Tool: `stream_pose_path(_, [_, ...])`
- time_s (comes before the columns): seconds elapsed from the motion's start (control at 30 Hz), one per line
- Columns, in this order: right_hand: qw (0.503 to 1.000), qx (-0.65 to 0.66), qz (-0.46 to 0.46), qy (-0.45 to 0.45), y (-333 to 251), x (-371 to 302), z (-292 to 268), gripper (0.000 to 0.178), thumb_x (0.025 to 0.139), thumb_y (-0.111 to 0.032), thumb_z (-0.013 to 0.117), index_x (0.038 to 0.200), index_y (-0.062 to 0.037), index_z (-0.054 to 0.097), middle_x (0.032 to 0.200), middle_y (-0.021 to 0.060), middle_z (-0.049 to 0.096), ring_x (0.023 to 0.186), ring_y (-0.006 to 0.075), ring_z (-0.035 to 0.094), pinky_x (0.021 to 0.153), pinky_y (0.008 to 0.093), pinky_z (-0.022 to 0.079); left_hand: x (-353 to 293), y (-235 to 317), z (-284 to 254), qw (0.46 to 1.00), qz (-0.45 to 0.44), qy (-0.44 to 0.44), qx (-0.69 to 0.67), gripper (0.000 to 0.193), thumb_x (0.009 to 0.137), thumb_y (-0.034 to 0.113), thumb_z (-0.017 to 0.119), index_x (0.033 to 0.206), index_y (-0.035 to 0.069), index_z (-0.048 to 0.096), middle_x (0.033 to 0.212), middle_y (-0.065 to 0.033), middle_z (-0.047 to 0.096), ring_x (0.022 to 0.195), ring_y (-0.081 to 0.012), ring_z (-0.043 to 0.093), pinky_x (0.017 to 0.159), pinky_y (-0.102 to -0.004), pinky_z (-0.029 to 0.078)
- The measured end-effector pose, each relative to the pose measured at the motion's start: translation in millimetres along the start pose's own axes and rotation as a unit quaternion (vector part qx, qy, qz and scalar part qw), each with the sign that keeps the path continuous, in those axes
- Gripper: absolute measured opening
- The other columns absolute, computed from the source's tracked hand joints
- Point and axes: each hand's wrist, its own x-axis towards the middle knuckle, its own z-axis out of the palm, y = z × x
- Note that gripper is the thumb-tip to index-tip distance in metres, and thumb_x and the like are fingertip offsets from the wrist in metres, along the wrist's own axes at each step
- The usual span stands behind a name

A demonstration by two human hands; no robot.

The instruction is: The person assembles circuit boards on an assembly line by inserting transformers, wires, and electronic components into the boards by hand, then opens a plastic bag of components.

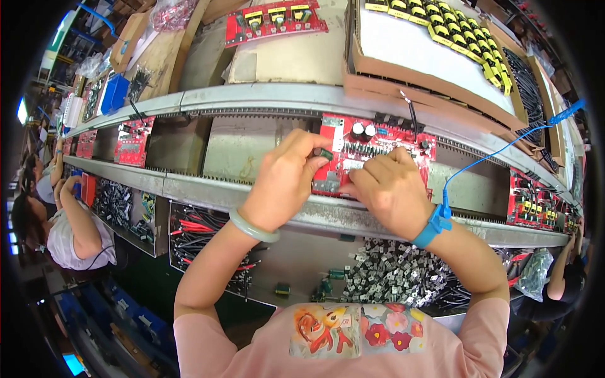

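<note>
The left hand (283, 173) pinched a dark green cylinder (324, 154) over the nine o'clock side of the red circuit board (372, 140), while the right hand (391, 186) curled over its six o'clock side, its grip on anything impossible to tell.

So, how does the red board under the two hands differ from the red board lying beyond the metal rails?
The near board sits between the metal rails; the far board lies on a beige surface beyond them. The near board carries two white-topped cylinders; the far board carries three yellow-and-black blocks. The right hand partly covers the near board, while no hand touches the far board. Both are red and have parts mounted.
</note>
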Motion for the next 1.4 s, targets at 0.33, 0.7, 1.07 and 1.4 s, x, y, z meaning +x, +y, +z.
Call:
stream_pose_path(0.33, [1.0, 0.012, 0.003, 0.009, 2, 0, 2, 0.021, 0.077, -0.022, 0.082, 0.083, -0.0093, 0.065, 0.072, 0.0024, 0.055, 0.07, 0.0199, 0.059, 0.071, 0.0358, 0.042, 9, 3, -2, 0.996, 0.067, -0.016, 0.053, 0.025, 0.084, -0.015, 0.066, 0.106, -0.004, 0.063, 0.098, -0.0191, 0.064, 0.09, -0.0375, 0.066, 0.078, -0.0396, 0.054])
stream_pose_path(0.7, [1.0, 0.017, 0.01, 0.005, 1, -2, 4, 0.021, 0.079, -0.022, 0.08, 0.08, -0.0086, 0.064, 0.071, 0.0027, 0.056, 0.07, 0.0204, 0.059, 0.07, 0.036, 0.042, 10, 13, 0, 0.984, 0.127, -0.039, 0.119, 0.03, 0.078, -0.017, 0.065, 0.105, -0.005, 0.063, 0.102, -0.0181, 0.065, 0.095, -0.038, 0.065, 0.081, -0.0422, 0.055])
stream_pose_path(1.07, [1.0, 0.017, 0.01, 0.01, 3, -3, 5, 0.023, 0.081, -0.023, 0.078, 0.078, -0.0085, 0.061, 0.073, 0.0036, 0.059, 0.072, 0.0209, 0.06, 0.07, 0.0368, 0.042, 10, 13, 11, 0.984, 0.124, 0.003, 0.13, 0.026, 0.081, -0.015, 0.067, 0.104, -0.004, 0.063, 0.099, -0.0197, 0.065, 0.09, -0.0386, 0.065, 0.078, -0.0425, 0.054])
stream_pose_path(1.4, [1.0, 0.017, 0.004, 0.005, 3, -3, 5, 0.023, 0.081, -0.024, 0.077, 0.078, -0.0084, 0.061, 0.072, 0.0048, 0.059, 0.071, 0.0224, 0.061, 0.071, 0.0382, 0.042, 14, 16, 0, 0.988, 0.095, -0.056, 0.11, 0.026, 0.08, -0.014, 0.067, 0.103, -0.003, 0.063, 0.096, -0.0184, 0.064, 0.091, -0.039, 0.063, 0.078, -0.0438, 0.053])
